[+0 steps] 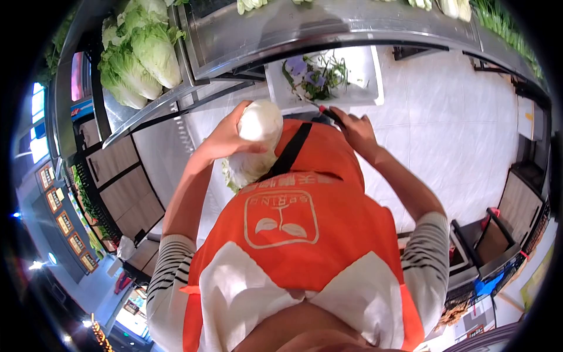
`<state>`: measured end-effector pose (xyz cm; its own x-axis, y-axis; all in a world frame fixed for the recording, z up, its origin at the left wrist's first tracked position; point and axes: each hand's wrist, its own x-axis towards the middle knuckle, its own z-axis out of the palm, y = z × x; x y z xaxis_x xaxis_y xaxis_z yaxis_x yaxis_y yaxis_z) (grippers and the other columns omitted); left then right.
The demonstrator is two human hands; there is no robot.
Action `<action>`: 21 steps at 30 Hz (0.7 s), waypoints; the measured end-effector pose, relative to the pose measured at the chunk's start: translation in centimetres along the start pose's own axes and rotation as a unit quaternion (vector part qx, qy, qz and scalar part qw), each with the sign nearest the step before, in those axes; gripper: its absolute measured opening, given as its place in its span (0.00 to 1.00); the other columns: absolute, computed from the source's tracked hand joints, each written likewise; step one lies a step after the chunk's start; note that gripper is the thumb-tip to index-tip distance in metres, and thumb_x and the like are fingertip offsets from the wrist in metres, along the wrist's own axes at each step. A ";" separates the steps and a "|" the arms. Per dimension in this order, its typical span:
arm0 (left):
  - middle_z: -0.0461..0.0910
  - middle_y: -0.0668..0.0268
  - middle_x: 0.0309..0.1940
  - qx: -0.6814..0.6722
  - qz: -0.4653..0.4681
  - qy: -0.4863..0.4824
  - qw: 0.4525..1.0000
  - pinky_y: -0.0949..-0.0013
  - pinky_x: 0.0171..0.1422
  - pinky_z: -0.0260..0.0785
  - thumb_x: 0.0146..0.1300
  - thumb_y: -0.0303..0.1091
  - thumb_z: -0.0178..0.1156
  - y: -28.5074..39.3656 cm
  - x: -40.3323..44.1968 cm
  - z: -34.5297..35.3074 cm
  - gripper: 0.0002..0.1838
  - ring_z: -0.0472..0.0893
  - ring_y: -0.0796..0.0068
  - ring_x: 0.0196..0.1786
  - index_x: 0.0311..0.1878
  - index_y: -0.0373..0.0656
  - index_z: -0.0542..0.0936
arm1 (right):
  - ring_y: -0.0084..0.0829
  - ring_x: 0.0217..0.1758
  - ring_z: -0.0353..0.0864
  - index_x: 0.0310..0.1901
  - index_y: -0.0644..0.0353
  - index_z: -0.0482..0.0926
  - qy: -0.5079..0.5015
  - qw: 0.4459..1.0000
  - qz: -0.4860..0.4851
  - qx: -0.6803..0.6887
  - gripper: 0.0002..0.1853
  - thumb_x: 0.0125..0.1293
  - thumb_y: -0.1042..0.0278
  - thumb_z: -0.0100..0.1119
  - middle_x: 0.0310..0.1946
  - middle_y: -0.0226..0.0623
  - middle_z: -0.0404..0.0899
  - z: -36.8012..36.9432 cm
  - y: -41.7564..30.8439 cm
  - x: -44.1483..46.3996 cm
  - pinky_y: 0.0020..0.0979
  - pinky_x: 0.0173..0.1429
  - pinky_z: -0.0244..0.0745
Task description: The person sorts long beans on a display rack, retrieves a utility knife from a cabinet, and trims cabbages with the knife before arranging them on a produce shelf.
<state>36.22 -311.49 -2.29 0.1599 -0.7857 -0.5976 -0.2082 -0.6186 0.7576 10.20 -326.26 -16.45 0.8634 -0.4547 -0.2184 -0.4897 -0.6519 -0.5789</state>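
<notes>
One white collar [237,281], one orange apron [340,226] nearest camera, head view. Left hand [226,138] grips one cabbage [260,124] at the apron's front — right hand [359,132] closed around one dark-handled, knife-like tool [332,116]. One white bin [378,76] beyond, leafy scraps [322,85] inside; at least three cabbages [153,56] upper left.

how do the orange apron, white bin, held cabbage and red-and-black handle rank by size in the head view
1. Orange apron
2. White bin
3. Held cabbage, partly covered by the left hand
4. Red-and-black handle, in the right hand
</notes>
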 end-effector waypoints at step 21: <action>0.70 0.64 0.55 -0.165 0.033 -0.058 0.984 0.70 0.64 0.57 0.34 0.34 0.74 -2.0 0.0 -1.9 0.50 0.67 0.74 0.58 0.65 0.37 0.60 | 0.28 0.23 0.65 0.60 0.53 0.70 0.182 0.965 -0.188 0.016 0.28 0.54 0.72 0.58 0.19 0.28 0.65 -3.3 -7.8 0.6 0.32 0.33 0.55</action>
<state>38.47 -310.31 -3.31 0.0412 -0.8300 -0.5562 0.1127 -0.5493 0.8280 14.14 -323.45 -9.47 0.8767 -0.3765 0.2993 -0.1409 -0.7961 -0.5886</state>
